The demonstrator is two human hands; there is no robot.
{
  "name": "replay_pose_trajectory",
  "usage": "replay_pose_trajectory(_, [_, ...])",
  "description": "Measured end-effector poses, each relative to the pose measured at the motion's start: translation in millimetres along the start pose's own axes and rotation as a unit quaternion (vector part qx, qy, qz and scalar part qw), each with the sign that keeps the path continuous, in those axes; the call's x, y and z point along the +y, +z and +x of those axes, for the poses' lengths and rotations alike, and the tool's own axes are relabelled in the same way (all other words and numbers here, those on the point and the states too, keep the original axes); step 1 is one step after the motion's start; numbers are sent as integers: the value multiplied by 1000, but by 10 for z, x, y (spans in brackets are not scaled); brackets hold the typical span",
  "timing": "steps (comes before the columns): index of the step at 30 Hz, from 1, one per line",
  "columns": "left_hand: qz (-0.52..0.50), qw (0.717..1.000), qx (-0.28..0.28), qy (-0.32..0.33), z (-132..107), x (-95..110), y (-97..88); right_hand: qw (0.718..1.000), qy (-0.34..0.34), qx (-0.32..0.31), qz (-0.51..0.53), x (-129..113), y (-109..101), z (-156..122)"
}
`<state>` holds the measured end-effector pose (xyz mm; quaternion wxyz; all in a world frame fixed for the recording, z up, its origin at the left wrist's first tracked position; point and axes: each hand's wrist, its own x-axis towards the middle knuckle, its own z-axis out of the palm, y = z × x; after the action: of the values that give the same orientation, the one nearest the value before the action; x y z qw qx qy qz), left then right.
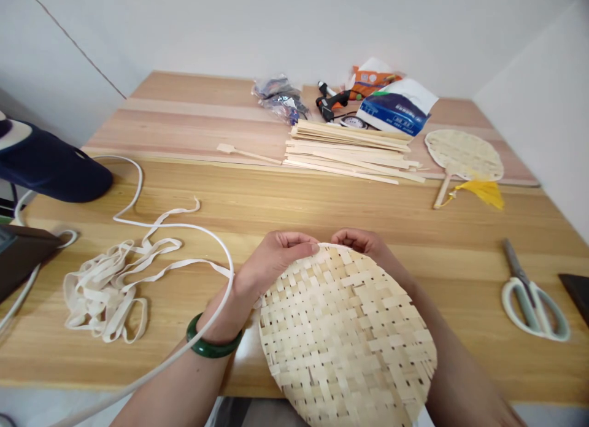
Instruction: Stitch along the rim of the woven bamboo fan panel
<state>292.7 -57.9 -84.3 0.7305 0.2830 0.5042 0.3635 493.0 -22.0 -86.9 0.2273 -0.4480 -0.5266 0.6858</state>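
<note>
Pale basket-weave bamboo fan [345, 335], mottled dark green bangle [214, 336]

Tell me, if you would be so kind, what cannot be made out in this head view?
In the head view:
The lower end of the woven bamboo fan is cut off by the bottom edge.
The palms of the left hand and right hand are hidden by the fan.
The print on the blue packet is too small to read.
The round item is partly hidden by the packet and bamboo strips.
</note>
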Motion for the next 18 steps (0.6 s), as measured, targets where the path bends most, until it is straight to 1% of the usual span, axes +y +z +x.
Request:
replay_pose_trajectory(2, [17,1000,0,0,0,0,13,1000,-12,-4,4,22,14,6])
replay_pose_trajectory(7, [65,998,1,-6,7,-15,47,1000,-14,-13,5,46,58,6])
replay_pose_trajectory(11, [63,998,1,-9,12,-23,43,1000,-17,-11,13,54,64,19])
replay_pose_trajectory(13, [61,998,5,-8,13,-22,32,1000,-27,-4,-10,53,27,30])
replay_pose_trajectory(15, [61,998,6,0,15,-20,20,997,-55,26,-37,35,-40,30])
replay_pose_trajectory(16, [62,998,7,7,15,-20,14,994,-81,46,-48,14,-77,22])
replay_pose_trajectory(18, [68,997,10,23,15,-20,4,981,-155,79,-87,-55,-137,-12])
